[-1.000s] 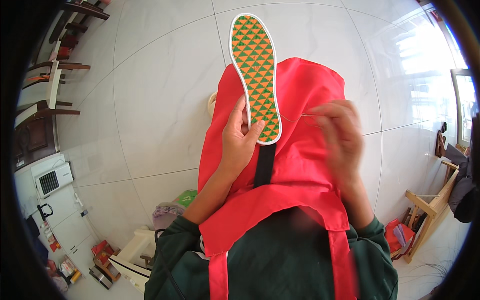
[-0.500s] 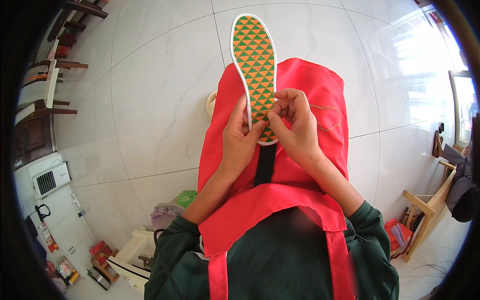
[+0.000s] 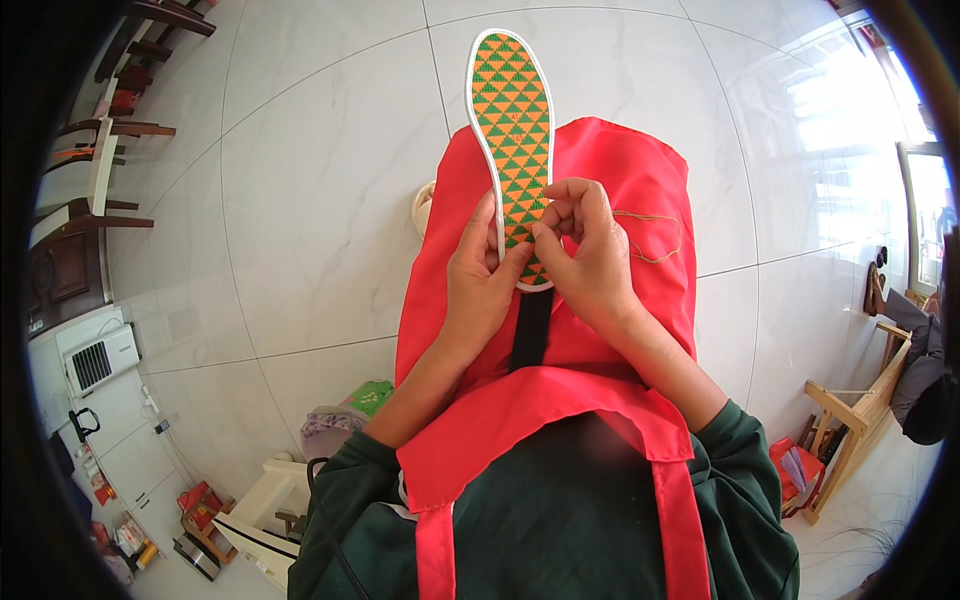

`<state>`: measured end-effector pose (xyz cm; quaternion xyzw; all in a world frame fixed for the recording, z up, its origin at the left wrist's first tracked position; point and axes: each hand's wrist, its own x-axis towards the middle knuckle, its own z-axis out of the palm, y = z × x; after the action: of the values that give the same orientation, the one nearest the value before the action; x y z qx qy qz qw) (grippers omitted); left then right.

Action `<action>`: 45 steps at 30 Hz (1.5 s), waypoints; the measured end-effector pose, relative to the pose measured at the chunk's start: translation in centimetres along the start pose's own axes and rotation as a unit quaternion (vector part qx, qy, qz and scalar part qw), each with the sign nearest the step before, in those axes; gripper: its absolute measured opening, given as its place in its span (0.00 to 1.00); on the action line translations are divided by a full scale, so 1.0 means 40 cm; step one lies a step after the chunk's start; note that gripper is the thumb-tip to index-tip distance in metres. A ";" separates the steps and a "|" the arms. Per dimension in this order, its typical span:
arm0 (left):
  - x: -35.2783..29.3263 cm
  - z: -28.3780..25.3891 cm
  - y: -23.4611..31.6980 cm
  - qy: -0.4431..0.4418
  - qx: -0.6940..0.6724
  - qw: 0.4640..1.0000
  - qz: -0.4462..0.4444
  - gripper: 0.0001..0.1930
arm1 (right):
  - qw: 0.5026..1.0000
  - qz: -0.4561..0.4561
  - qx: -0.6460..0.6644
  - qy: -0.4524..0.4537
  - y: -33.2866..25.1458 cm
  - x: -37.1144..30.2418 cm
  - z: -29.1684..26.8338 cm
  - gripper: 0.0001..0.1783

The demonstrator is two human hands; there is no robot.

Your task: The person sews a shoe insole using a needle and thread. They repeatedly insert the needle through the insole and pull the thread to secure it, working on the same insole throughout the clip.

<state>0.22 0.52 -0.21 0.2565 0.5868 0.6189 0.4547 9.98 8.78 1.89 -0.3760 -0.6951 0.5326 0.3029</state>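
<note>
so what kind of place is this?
Likely a room in a home: glossy white tiled floor, dark wooden chairs at the left, a sunlit window. Both hands work an embroidered insole over a red apron.

A person sat with a red apron over the lap, above a shiny white tile floor. The left hand held a long shoe insole by its near end. The insole had orange and green triangles and a white edge. The right hand pinched the same end from the other side, its fingers bent tight. A thin tan thread looped on the apron just beside the right hand. Dark wooden chairs stood far off at the left.
</note>
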 end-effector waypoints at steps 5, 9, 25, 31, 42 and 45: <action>0.000 0.002 0.004 0.001 0.038 0.999 -0.004 0.30 | 0.998 -0.029 -0.057 -0.012 -0.028 -0.007 -0.001 0.16; -0.012 0.008 0.021 0.022 0.111 0.994 0.006 0.29 | 0.989 -0.096 -0.115 -0.011 -0.047 -0.008 0.009 0.13; -0.033 0.010 -0.002 0.033 0.152 0.984 0.083 0.29 | 0.956 -0.233 -0.178 0.026 -0.041 -0.018 0.022 0.08; -0.043 0.018 0.005 0.038 0.160 0.983 0.082 0.30 | 0.954 -0.232 -0.188 0.002 -0.047 -0.032 0.013 0.07; -0.053 0.035 0.036 0.026 0.107 0.992 0.060 0.28 | 0.943 -0.277 -0.176 0.054 -0.041 -0.014 -0.022 0.12; -0.048 0.039 0.032 0.016 0.053 0.996 0.068 0.29 | 0.943 -0.280 -0.173 0.043 -0.035 -0.013 -0.029 0.11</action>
<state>2.09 -0.24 1.72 0.3097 0.6067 0.6207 0.3883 10.92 8.74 3.53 -0.2355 -0.8401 0.2817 0.3994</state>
